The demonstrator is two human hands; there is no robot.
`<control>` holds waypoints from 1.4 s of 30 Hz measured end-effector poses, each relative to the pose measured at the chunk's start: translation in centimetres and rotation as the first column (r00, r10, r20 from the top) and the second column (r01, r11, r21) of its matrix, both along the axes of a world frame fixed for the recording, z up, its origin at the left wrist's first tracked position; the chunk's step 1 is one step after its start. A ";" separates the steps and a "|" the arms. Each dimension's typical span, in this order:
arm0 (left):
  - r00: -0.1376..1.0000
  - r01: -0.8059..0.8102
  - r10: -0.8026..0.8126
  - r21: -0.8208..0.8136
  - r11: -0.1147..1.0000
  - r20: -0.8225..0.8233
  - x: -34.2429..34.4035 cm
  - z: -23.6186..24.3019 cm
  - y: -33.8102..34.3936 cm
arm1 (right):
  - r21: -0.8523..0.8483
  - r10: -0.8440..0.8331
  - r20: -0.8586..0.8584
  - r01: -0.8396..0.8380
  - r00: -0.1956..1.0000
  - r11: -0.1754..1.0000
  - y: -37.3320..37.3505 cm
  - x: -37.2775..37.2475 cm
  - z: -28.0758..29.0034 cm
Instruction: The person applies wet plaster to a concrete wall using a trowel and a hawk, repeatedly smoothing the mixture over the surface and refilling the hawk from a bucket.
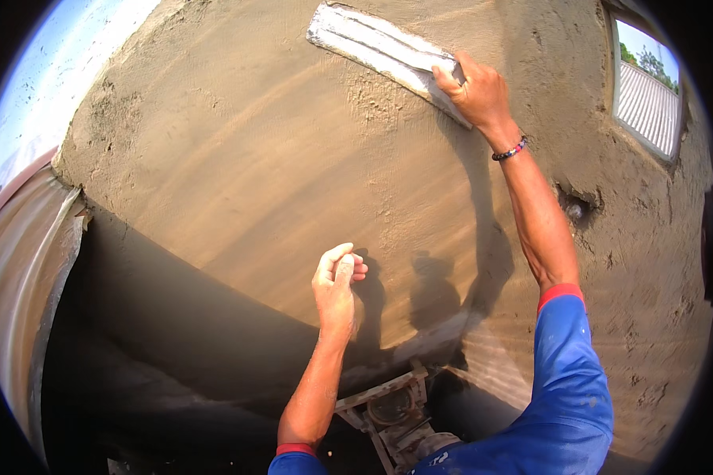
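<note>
My right hand (475, 95) is closed on a long, pale, grooved plastering float (372, 43), which lies tilted against the upper part of the plastered wall (238, 166), its left end higher than its right. Lower and left of it, my left hand (339, 281) hangs in front of the wall, fingers loosely curled and a little apart, holding nothing. The plaster under the float is damp-looking, smooth in broad streaks and rough in patches.
A window (642, 95) shows corrugated roofing at the upper right, with a rough hole (576, 206) below it. A plastic sheet (16, 293) hangs along the left edge beside open sky. A dusty frame or stand (384, 404) sits below, in shadow.
</note>
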State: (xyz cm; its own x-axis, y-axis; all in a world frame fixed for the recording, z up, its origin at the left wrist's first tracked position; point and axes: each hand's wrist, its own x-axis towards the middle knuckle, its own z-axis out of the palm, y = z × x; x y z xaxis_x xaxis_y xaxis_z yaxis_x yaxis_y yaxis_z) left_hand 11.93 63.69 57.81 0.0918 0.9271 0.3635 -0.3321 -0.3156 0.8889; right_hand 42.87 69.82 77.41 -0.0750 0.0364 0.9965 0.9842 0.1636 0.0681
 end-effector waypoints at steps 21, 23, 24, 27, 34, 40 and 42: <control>0.984 -0.175 0.153 -0.407 0.897 -0.087 -12.3 -14.7 -7.4 | -0.159 -0.009 -0.824 -0.217 0.566 0.963 -4.0 2.1 -32.7; 0.979 -0.199 0.157 -0.474 0.858 -0.127 -12.5 -16.1 -9.2 | 0.138 0.225 -0.967 -0.495 0.121 0.858 -8.8 -2.6 -38.4; 0.979 -0.202 0.154 -0.494 0.846 -0.136 -12.3 -16.6 -9.6 | 0.203 0.230 -0.973 -0.505 -0.007 0.839 -11.0 -4.8 -40.5; 0.971 -0.233 0.148 -0.598 0.767 -0.189 -13.0 -20.9 -12.3 | 0.433 0.190 -0.858 -0.473 -0.477 0.767 -15.0 -9.7 -47.5; 0.913 -0.406 0.165 -0.785 0.467 -0.374 -16.8 -28.7 -20.3 | 0.670 0.216 -0.068 0.116 -0.974 0.734 -8.6 -15.4 -66.5; 0.862 -0.502 0.242 -0.814 0.291 -0.445 -19.5 -30.1 -24.7 | 0.729 0.182 -0.087 0.062 -0.979 0.681 -2.7 -18.6 -62.2; 0.849 -0.519 0.275 -0.813 0.266 -0.452 -19.9 -29.7 -24.8 | 0.762 0.183 -0.099 0.044 -0.978 0.647 -2.7 -20.4 -58.6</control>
